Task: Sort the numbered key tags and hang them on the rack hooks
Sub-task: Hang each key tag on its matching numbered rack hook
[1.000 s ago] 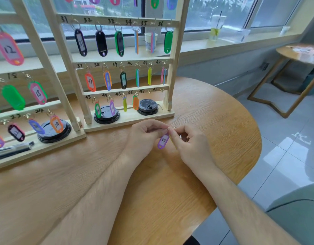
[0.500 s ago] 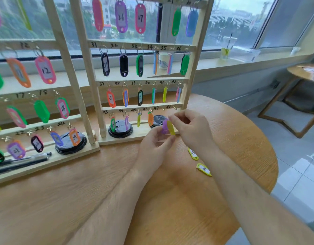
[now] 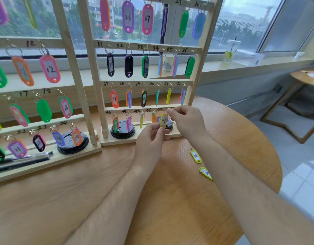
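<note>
**Yellow tag 47 [image 3: 163,120] at its hook**

Our left hand [image 3: 150,142] clamps its fingers on the tag's foot at the rack's [image 3: 196,82] bottom rail. Our right hand [image 3: 187,121] pinches the ring end. We should steady it and tip the ring over hook 47 [image 3: 166,109].

Left hand [image 3: 151,138] raised, pinching tag [image 3: 163,120] at its lower end. Right hand [image 3: 187,121] pinching its top, fingers curled.

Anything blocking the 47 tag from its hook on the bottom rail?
Nothing visible. The yellow-rimmed plastic tag marked 47 is just under the 47 label; the right hand covers the hook itself.
</note>
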